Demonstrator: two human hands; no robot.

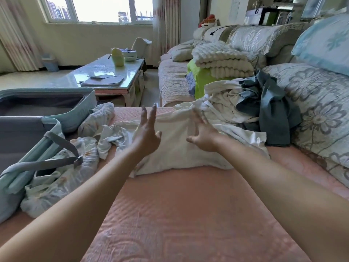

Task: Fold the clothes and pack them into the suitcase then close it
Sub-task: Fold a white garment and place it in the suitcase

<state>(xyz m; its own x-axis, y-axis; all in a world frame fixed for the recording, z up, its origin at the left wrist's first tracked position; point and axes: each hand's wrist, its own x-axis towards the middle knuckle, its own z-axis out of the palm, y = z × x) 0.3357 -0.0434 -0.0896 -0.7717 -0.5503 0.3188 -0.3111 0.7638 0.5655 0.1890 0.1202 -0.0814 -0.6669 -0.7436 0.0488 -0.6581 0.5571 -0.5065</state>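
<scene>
Both hands hover with nothing in them: the left hand (146, 129) has its fingers straight and spread, and the right hand (202, 133) has its fingers loosely spread and a little bent. They are raised just over a folded white garment (177, 156), which lies flat across a pink quilted cover (188, 205). The near part of that cover is a wide bare stretch under the forearms.

On the left the cover is bounded by the open mint-green suitcase (90, 104). On the right it runs up to grey floral cushions (317, 110). A crumpled white garment (113, 133) lies between the folded one and the suitcase.

The near half of the suitcase holds a pale floral garment (62, 173) under grey straps (47, 164), and the cloth spills over the rim onto the cover. The far half shows grey lining.

Beyond the right hand sits a heap of white clothes (226, 103) with a grey-blue garment (272, 114) draped on it.

Farther off, a glossy worktop (98, 72) carries papers (103, 80), whose print is too small to read. A pale yellow-green object (117, 57) and a bowl (129, 54) stand on it too.
</scene>
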